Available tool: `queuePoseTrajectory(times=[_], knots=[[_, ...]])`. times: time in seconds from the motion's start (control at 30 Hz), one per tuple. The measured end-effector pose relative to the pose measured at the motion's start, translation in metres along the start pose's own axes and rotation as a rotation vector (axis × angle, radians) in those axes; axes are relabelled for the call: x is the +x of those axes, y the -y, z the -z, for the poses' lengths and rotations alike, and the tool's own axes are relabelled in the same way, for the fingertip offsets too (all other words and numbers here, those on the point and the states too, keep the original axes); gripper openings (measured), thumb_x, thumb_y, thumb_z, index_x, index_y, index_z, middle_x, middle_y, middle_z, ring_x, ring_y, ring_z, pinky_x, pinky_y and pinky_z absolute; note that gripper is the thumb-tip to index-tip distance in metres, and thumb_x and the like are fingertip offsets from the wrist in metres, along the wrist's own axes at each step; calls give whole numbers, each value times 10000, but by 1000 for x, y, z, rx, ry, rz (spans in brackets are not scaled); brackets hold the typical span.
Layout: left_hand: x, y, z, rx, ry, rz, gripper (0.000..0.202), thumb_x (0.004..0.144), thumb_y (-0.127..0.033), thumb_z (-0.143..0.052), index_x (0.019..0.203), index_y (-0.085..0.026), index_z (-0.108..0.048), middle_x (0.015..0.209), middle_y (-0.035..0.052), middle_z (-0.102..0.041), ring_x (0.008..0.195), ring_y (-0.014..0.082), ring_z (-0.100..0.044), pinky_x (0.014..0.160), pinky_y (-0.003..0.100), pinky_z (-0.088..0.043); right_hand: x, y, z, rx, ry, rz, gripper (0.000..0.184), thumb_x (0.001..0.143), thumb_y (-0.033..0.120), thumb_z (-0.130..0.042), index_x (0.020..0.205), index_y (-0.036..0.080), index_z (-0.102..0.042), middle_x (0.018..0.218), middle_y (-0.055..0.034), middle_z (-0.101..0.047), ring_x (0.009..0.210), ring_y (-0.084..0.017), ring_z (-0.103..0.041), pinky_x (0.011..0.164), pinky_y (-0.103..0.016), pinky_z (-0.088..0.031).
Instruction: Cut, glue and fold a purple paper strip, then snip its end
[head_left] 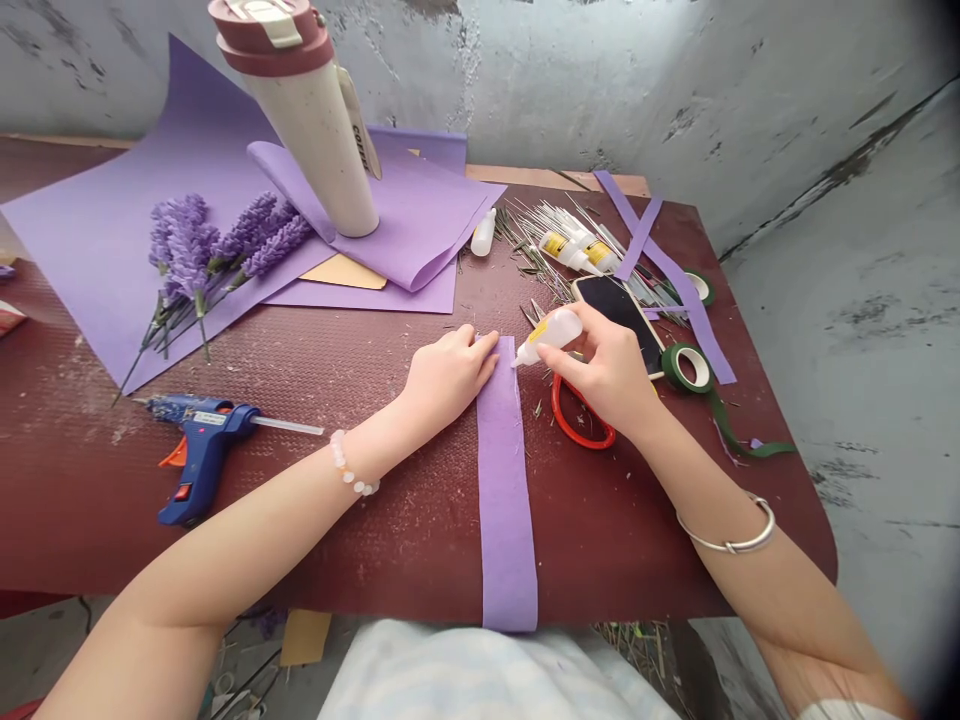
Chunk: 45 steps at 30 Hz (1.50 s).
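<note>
A long purple felt strip (504, 490) lies down the dark red table (375, 520), its near end hanging over the front edge. My left hand (448, 375) rests flat on the strip's far left corner, fingers stretched out. My right hand (609, 365) grips a small white glue bottle (551, 333), whose nozzle touches the strip's top right edge.
A blue glue gun (199, 450) lies at the left. Purple flowers (214, 250) rest on purple sheets (97, 250) beside a white tumbler (315, 120). Red scissors (581, 425), a phone (619, 312), green tape rolls (688, 366), glue tubes (574, 250) and wire stems sit at the right.
</note>
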<state>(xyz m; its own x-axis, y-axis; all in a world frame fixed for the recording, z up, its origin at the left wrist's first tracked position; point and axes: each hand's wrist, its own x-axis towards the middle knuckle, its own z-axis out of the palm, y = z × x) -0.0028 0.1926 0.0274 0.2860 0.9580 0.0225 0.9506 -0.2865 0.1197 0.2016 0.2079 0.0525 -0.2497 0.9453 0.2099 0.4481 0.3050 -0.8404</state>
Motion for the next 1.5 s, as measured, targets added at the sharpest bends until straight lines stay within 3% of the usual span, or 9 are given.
queuePoseTrajectory(times=[0.33,0.47,0.63,0.8,0.97,1.2,1.5], knots=[[0,-1,0,0,-17,-1,390,1078,-386,-455,1377,-238,-658,1182,117,-672,972,239,-715,650,293,-509,5,-4,-7,-16,-82,25,186,879,341,-701,1016,235,-632,1016,-53,-726,926,-267,-701,883,-410,-560],[0,0,0,-11,-28,0,391,1076,-375,-465,1390,-237,-653,1197,121,-660,971,238,-717,660,296,-526,5,-4,-5,-54,-77,44,174,870,335,-693,984,229,-617,977,-44,-723,889,-256,-691,833,-394,-551],[0,-1,1,-17,-26,-5,380,1076,-375,-473,1387,-261,-658,1200,116,-657,970,234,-725,654,296,-530,1,-2,2,-52,27,32,157,849,328,-701,846,230,-579,812,-12,-660,737,-218,-644,715,-363,-521],[0,0,2,-1,-7,-12,399,1083,-368,-452,1413,-251,-644,1207,120,-660,985,242,-734,659,304,-533,-2,1,6,2,4,32,175,861,349,-702,862,234,-570,820,-17,-657,734,-220,-648,703,-363,-517],[-1,-1,6,41,38,-88,479,1074,-389,-469,1489,-174,-577,1247,161,-656,1059,276,-731,723,327,-552,-5,4,3,-30,99,47,156,856,325,-698,863,231,-575,830,-31,-685,734,-236,-666,707,-377,-529],[-2,0,10,102,99,-117,546,1084,-419,-438,1555,-150,-501,1165,155,-720,1045,304,-750,711,352,-539,-5,-2,-2,-4,-63,75,232,890,411,-732,971,235,-603,933,-53,-701,830,-258,-693,785,-402,-574],[0,3,5,93,70,-131,540,1079,-420,-441,1546,-158,-516,1153,148,-737,1032,292,-758,704,340,-523,-3,-4,-4,49,-60,49,257,894,445,-740,968,233,-616,961,-54,-712,868,-262,-705,811,-408,-567]])
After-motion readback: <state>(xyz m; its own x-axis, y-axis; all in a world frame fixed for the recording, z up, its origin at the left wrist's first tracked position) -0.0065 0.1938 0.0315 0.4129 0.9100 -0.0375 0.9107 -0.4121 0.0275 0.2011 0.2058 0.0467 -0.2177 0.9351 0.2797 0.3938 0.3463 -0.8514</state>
